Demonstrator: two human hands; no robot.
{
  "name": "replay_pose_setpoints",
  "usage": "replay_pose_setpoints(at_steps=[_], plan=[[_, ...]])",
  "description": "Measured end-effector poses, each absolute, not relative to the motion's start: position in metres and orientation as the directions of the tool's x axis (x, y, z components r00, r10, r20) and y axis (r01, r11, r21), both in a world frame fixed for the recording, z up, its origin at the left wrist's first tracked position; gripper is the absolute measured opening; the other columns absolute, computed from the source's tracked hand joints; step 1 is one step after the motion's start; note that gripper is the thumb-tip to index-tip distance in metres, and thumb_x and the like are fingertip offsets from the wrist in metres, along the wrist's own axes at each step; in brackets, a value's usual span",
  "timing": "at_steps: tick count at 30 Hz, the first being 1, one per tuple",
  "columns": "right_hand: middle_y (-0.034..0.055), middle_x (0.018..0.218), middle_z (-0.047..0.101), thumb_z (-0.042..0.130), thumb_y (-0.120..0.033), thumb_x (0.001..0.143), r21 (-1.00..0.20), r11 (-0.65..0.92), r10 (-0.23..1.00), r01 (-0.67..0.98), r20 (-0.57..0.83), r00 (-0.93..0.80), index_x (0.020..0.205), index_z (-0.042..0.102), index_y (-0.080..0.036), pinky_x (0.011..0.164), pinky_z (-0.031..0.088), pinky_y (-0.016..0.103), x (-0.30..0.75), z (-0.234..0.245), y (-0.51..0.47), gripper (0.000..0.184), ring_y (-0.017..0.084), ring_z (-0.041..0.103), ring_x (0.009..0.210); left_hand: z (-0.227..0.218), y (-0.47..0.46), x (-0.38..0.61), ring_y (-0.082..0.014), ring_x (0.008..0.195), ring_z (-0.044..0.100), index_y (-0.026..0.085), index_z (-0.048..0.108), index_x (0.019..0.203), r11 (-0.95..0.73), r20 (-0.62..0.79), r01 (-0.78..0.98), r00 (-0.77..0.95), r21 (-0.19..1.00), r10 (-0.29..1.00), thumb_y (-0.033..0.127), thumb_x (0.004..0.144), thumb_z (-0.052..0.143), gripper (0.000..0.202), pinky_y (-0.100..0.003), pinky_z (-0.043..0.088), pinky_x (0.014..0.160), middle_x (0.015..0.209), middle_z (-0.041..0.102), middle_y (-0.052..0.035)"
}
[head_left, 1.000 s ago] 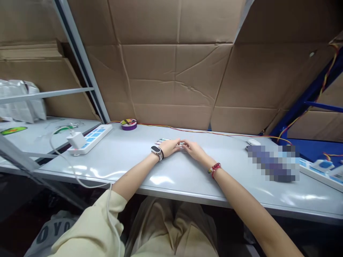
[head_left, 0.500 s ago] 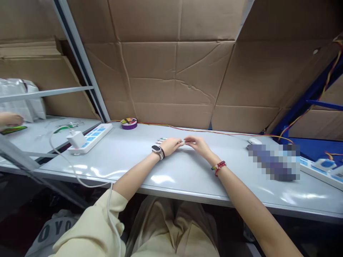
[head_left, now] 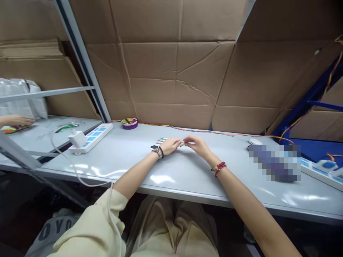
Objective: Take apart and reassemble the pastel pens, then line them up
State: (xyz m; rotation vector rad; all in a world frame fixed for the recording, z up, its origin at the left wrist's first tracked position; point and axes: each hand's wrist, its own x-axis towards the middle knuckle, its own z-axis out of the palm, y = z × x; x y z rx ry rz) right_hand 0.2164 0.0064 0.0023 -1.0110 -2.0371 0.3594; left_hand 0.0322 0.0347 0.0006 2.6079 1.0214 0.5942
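Over the middle of the white table, my left hand and my right hand meet fingertip to fingertip. Both are closed in a pinch around a small pale piece, too small to identify. Part of it shows in the gap between the fingers. Just behind my left hand lie several thin, pen-like sticks, partly covered by that hand. A watch sits on my left wrist, and a red beaded bracelet on my right.
A round purple tin stands at the back left, near a white power strip with a charger plugged in. At right are a white mouse, a blurred-out item and another power strip. Another person's hand is far left.
My fingertips have drawn slightly apart, and more of the small pale piece shows between them. At far left, the other person's hand has moved a little to the right.
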Motion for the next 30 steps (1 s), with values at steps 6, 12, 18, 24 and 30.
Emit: replay_pose_setpoints(at_steps=[6, 12, 18, 24, 30], plan=[[0.0027, 0.079, 0.061, 0.050, -0.016, 0.077, -0.442, 0.625, 0.756, 0.644, 0.550, -0.356, 0.074, 0.058, -0.021, 0.070, 0.042, 0.031, 0.216, 0.002, 0.005, 0.009, 0.018, 0.055, 0.075, -0.003, 0.034, 0.035, -0.0139, 0.067, 0.056, 0.020, 0.050, 0.094, -0.715, 0.320, 0.569, 0.645, 0.406, 0.694, 0.044, 0.083, 0.047, 0.027, -0.023, 0.040, 0.061, 0.080, 0.061, 0.0017], [0.0032, 0.072, 0.054, 0.041, -0.008, 0.075, -0.353, 0.605, 0.743, 0.714, 0.572, -0.347, 0.066, 0.051, -0.020, 0.064, 0.036, 0.028, 0.215, 0.004, 0.002, 0.017, 0.017, 0.047, 0.071, -0.003, 0.037, 0.034, -0.0151, 0.073, 0.055, 0.020, 0.055, 0.084, -0.724, 0.326, 0.576, 0.649, 0.379, 0.687, 0.039, 0.091, 0.033, 0.030, -0.024, 0.040, 0.068, 0.079, 0.061, -0.0001], [0.0030, 0.075, 0.056, 0.044, -0.013, 0.077, -0.369, 0.616, 0.733, 0.696, 0.591, -0.337, 0.073, 0.052, -0.020, 0.067, 0.040, 0.029, 0.218, 0.002, 0.007, 0.011, 0.017, 0.050, 0.073, -0.004, 0.040, 0.030, -0.0160, 0.068, 0.057, 0.021, 0.055, 0.095, -0.717, 0.304, 0.590, 0.652, 0.371, 0.694, 0.037, 0.093, 0.027, 0.032, -0.024, 0.040, 0.065, 0.075, 0.061, 0.0000], [0.0033, 0.089, 0.063, 0.045, -0.023, 0.085, -0.440, 0.587, 0.770, 0.679, 0.564, -0.299, 0.090, 0.056, -0.021, 0.074, 0.046, 0.031, 0.227, -0.006, 0.014, 0.012, 0.017, 0.057, 0.081, -0.002, 0.035, 0.032, -0.0162, 0.077, 0.059, 0.027, 0.042, 0.119, -0.718, 0.308, 0.583, 0.652, 0.381, 0.693, 0.034, 0.092, 0.031, 0.030, -0.024, 0.041, 0.070, 0.086, 0.063, 0.0011], [0.0067, 0.113, 0.054, 0.046, -0.031, 0.089, -0.466, 0.481, 0.843, 0.742, 0.477, -0.247, 0.109, 0.054, -0.018, 0.079, 0.048, 0.036, 0.241, -0.015, 0.023, 0.025, 0.016, 0.056, 0.092, -0.004, 0.037, 0.029, -0.0168, 0.075, 0.059, 0.023, 0.055, 0.096, -0.730, 0.306, 0.569, 0.667, 0.379, 0.679, 0.040, 0.089, 0.039, 0.025, -0.023, 0.040, 0.066, 0.083, 0.064, 0.0021]])
